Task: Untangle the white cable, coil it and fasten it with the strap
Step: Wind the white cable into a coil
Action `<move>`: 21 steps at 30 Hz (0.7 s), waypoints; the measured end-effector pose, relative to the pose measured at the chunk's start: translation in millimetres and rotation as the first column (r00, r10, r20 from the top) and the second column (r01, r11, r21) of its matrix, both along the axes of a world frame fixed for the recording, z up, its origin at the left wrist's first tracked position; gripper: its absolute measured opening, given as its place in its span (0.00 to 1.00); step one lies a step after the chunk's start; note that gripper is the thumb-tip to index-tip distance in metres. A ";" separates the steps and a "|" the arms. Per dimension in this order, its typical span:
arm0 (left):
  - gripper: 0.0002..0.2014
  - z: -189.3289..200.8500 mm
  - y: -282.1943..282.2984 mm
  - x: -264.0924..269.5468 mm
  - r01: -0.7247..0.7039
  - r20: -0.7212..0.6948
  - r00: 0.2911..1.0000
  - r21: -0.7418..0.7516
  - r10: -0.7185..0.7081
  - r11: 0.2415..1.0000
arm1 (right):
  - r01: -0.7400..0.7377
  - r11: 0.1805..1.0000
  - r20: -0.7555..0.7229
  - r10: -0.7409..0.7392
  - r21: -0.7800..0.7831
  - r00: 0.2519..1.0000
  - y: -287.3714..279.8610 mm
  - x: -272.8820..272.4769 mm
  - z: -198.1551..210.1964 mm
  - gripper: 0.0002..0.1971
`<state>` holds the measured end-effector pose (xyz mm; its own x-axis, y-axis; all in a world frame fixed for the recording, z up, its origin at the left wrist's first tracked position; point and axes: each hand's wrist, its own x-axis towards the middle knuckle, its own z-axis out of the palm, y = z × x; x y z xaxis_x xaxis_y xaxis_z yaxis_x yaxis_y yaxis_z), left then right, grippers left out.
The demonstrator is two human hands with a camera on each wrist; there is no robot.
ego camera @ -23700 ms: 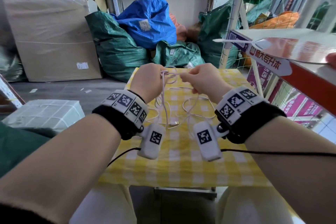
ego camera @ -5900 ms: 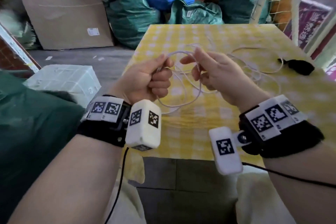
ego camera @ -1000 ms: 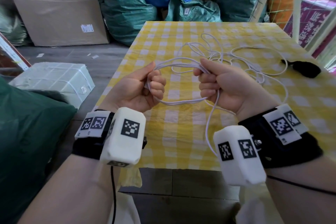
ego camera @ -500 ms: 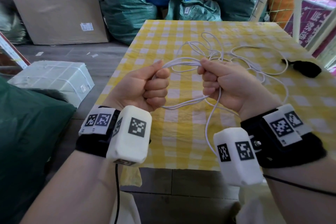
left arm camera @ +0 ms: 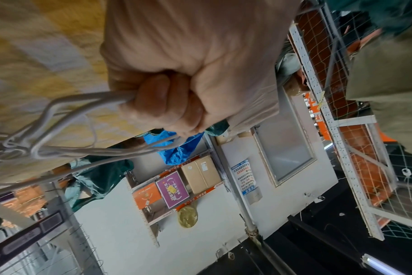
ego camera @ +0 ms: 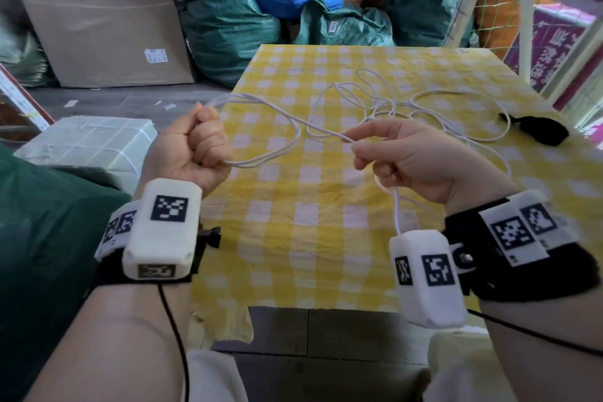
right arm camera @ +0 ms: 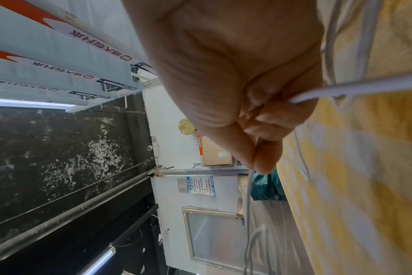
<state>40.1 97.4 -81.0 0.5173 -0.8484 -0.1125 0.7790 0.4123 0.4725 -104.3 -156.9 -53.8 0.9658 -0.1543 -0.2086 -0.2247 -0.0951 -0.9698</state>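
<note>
White thin cable (ego camera: 326, 134) stretches between fists above the yellow checked cloth (ego camera: 293, 206); left hand (ego camera: 192, 147) clenches loops, right hand (ego camera: 408, 157) pinches one strand. Only the head view shows the black strap (ego camera: 541, 130).

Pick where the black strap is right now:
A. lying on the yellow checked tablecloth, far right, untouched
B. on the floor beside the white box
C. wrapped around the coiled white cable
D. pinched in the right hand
A: the black strap lies on the yellow checked tablecloth, while the left hand and right hand hold only the thin white cable.
</note>
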 end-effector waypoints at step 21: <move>0.16 -3.8 -17.8 -1.7 -0.117 0.132 0.986 0.123 0.101 0.985 | -0.097 0.974 0.093 0.118 -0.205 0.989 11.5 -1.3 6.4 0.15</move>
<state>38.4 79.6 -84.8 0.6228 -0.7685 -0.1469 0.6644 0.4204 0.6179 -105.6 -145.3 -47.4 0.9937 -0.0764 -0.0817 -0.1014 -0.3068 -0.9464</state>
